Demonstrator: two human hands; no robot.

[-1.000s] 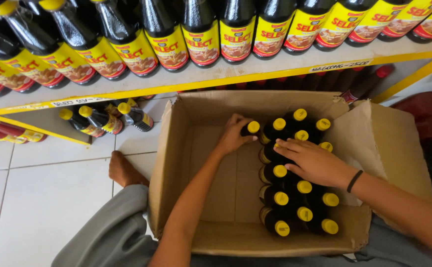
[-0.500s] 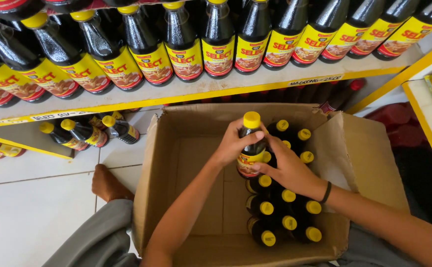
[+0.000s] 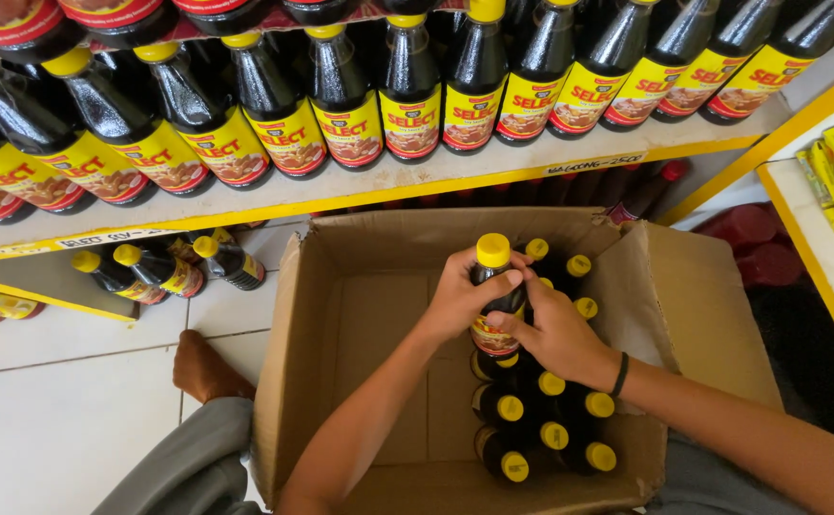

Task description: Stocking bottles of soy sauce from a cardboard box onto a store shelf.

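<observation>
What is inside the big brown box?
The box holds dark bottles with yellow caps, packed on its right side. The left hand and right hand grip one bottle, raised above the rest. Its left side is bare cardboard. Bottles under the hands are hidden.

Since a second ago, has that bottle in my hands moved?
Yes. The bottle, held by both hands, has risen out of the cardboard box, its yellow cap now above the other bottles' caps.
</observation>
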